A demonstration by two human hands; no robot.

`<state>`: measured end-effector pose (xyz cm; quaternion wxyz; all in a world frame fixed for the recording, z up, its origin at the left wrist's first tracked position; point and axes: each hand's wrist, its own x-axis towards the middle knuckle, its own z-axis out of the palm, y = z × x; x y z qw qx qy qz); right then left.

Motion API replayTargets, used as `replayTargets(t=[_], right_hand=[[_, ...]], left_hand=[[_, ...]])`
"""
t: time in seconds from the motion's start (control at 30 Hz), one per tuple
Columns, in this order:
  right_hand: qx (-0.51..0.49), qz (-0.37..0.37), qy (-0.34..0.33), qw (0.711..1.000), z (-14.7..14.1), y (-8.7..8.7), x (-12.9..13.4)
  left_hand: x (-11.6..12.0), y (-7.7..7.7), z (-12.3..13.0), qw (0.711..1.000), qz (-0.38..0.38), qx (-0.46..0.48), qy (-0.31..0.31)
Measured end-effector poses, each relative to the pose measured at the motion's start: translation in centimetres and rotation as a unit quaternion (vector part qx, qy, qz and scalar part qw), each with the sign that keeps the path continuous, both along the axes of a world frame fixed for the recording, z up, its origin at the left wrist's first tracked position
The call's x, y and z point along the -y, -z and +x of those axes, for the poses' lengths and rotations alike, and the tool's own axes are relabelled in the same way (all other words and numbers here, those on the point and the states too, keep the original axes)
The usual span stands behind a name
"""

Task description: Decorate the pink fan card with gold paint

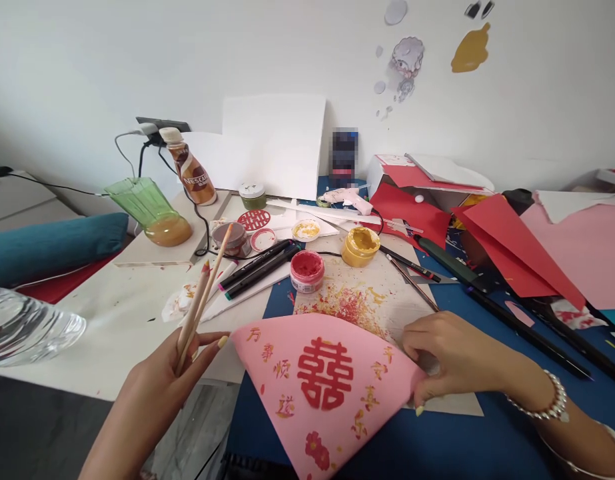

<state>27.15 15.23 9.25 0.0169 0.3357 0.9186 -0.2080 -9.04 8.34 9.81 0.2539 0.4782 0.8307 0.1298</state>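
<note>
A fan-shaped sheet of pink paper [292,413] is spread in front of me, with a large red double-happiness character in its middle, smaller gold and red characters down both sides and a red flower near its lower point. My left hand [174,373] pinches its left corner between thumb and finger. Two slim wooden paintbrushes [207,293] with coloured tips also stick up out of that hand. At the right corner, my right hand [452,357] grips the paper with closed fingers. Just beyond the sheet are an open red paint jar [308,271] and an open yellow paint jar [360,247].
Black markers [260,267] lie left of the red jar. A green vase-like container [150,207] and a coffee bottle [190,170] stand at the back left. A water bottle [27,327] is at the left edge. Red card [527,247] and a pink glue gun [347,198] lie further back.
</note>
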Motion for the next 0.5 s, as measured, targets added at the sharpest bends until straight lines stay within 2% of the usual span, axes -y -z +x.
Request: replayTargets(t=[0.2,0.33,0.5], right_hand=[[-0.021,0.013,-0.024,0.999,-0.3,0.0,0.4],[-0.012,0.049,-0.016,0.999,-0.3,0.1,0.6],[0.010,0.034,-0.002,0.999,-0.2,0.1,0.7]], left_hand=[[0.3,-0.2,0.8,0.997,0.071,0.007,0.000],[0.4,-0.1,0.4,0.998,0.057,0.016,-0.006],[0.8,0.3,-0.3,0.998,0.050,0.037,0.012]])
